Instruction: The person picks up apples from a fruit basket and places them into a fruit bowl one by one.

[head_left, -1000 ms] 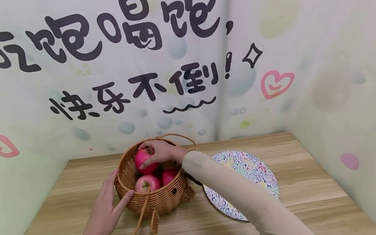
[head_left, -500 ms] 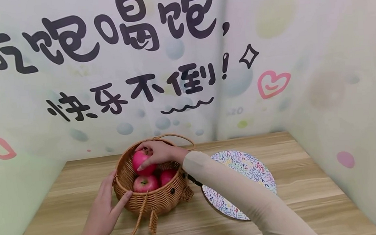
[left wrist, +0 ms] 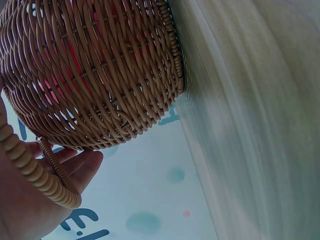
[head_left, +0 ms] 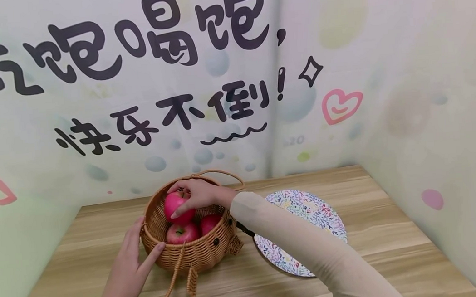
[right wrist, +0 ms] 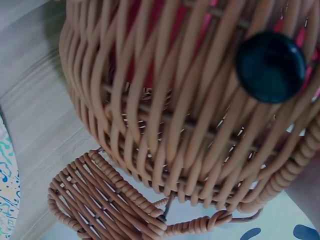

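A round brown wicker basket [head_left: 195,256] with a button eye, looped handles and small woven fins stands on the wooden table. My right hand [head_left: 201,194] reaches over its rim and grips a red apple [head_left: 171,208] from above. Below that apple lie a second apple [head_left: 183,237] and a third apple [head_left: 210,223]; whether the held one touches them I cannot tell. My left hand [head_left: 124,266] rests against the basket's left side, fingers extended and thumb at the front rim. In the left wrist view its fingers [left wrist: 86,167] lie along the wicker, beside a handle.
Right of the basket, a round mat [head_left: 311,205] with a colourful squiggle pattern lies flat, partly covered by my right sleeve [head_left: 292,236]. A printed wall [head_left: 230,158] closes off the table's [head_left: 390,230] back edge, and side walls flank it.
The head view has shifted slightly, so the scene sits a little further left. The held apple appears slightly lower toward the others. Both hands keep their hold and place at the basket.
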{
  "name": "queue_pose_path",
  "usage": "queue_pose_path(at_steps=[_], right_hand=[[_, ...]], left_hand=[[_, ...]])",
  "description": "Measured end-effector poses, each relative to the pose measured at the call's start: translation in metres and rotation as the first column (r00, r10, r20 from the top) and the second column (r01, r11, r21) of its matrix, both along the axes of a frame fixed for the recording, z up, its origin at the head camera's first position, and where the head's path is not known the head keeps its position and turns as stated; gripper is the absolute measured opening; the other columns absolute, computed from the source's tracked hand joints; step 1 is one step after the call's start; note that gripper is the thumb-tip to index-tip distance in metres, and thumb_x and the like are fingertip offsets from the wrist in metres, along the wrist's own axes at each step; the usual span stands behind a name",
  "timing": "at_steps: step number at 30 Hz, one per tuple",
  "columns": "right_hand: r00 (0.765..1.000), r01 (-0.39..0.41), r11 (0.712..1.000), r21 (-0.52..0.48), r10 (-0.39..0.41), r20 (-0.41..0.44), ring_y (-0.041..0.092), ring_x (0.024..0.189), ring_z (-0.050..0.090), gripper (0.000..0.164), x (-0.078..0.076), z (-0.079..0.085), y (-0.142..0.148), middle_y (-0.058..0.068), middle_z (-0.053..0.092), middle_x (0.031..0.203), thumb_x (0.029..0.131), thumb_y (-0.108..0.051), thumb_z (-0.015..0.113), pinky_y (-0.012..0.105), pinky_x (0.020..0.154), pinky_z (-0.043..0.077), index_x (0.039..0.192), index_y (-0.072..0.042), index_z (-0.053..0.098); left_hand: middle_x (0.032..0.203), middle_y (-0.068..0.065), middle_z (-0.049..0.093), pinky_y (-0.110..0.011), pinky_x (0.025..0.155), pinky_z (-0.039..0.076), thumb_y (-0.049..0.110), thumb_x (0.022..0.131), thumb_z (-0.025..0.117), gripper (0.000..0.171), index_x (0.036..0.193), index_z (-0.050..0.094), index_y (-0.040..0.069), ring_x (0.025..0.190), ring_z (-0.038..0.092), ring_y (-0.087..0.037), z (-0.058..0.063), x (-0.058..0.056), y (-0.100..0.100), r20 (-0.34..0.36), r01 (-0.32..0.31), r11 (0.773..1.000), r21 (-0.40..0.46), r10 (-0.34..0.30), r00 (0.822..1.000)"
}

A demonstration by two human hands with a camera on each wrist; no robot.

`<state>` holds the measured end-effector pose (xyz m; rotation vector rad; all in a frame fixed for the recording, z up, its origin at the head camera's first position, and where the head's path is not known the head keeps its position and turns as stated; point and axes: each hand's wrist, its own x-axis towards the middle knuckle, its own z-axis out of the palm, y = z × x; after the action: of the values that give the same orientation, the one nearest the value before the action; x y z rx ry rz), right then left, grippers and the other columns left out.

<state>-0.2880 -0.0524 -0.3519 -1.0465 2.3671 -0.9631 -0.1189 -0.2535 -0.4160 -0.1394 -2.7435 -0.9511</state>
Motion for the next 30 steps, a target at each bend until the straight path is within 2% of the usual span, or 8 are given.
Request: queue_pose_path(at_steps=[6,13,23,30], right_hand=[[1.0,-0.002,1.0,-0.013,0.002,-0.02,0.013,0.095,0.056,0.063,0.004,0.005,0.002,0.001,0.062,0.111,0.087,-0.03,0.087,0.02,0.078,0.051,0.144,-0.018,0.062],[0.999,0.042,0.999,-0.01,-0.043,-0.022,0.012,0.098,0.057,0.062,0.007,0.007,0.004,-0.001,0.062,0.115,0.087,-0.033,0.088,0.019,0.08,0.053,0.143,-0.021,0.063],[0.997,0.071,0.994,-0.083,-0.068,0.038,0.012,0.098,0.059,0.063,0.019,0.009,0.007,0.0,0.063,0.117,0.087,-0.027,0.088,0.02,0.08,0.055,0.143,-0.017,0.062],[0.995,0.09,0.992,-0.084,-0.086,0.051,0.01,0.099,0.059,0.064,0.026,0.011,0.01,0.0,0.063,0.118,0.087,-0.029,0.088,0.02,0.081,0.056,0.143,-0.019,0.061]], left_hand=[[0.163,-0.03,0.032,-0.081,0.106,0.038,0.042,0.108,0.06,0.083,0.168,0.019,0.003,0.145,0.038,-0.056,0.0,0.0,0.0,0.003,-0.002,1.0,-0.002,0.002,1.0],[0.163,-0.031,0.032,-0.081,0.107,0.038,0.041,0.108,0.061,0.083,0.168,0.018,0.003,0.145,0.038,-0.056,0.001,0.0,0.0,0.009,-0.003,1.0,-0.002,0.003,1.0],[0.165,-0.031,0.029,-0.081,0.106,0.038,0.044,0.108,0.059,0.085,0.169,0.016,0.004,0.146,0.036,-0.056,0.0,0.0,0.0,0.03,-0.005,1.0,0.003,0.005,1.0],[0.165,-0.031,0.029,-0.081,0.107,0.038,0.045,0.108,0.059,0.085,0.168,0.016,0.003,0.146,0.036,-0.056,0.001,0.0,0.0,0.032,-0.006,1.0,-0.001,0.006,0.999]])
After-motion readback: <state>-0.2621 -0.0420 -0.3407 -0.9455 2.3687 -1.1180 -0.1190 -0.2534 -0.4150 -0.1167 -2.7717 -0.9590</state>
